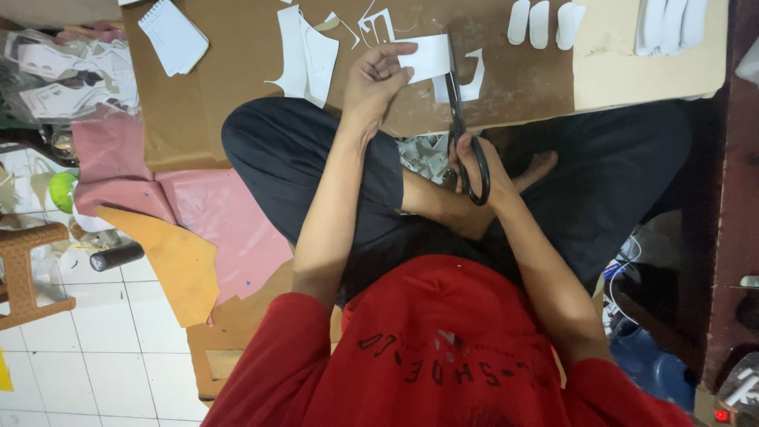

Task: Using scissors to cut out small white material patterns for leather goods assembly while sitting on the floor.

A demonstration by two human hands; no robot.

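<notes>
My left hand [378, 79] pinches a white paper rectangle [427, 57]. My right hand [478, 162] grips black-handled scissors [458, 119], blades biting its right edge. White paper offcuts [304, 51] litter the brown board's [237, 103] far edge.

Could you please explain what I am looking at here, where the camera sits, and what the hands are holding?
This is one picture from a camera worn on a person's head, looking down at their own arms and crossed legs. The left hand holds a white paper piece. The right hand grips black scissors, blades at the paper's edge. In front lies a brown cardboard sheet with white paper cutouts, a small notepad and white shoe-sole shapes. Pink sheets lie on the tiled floor.
</notes>
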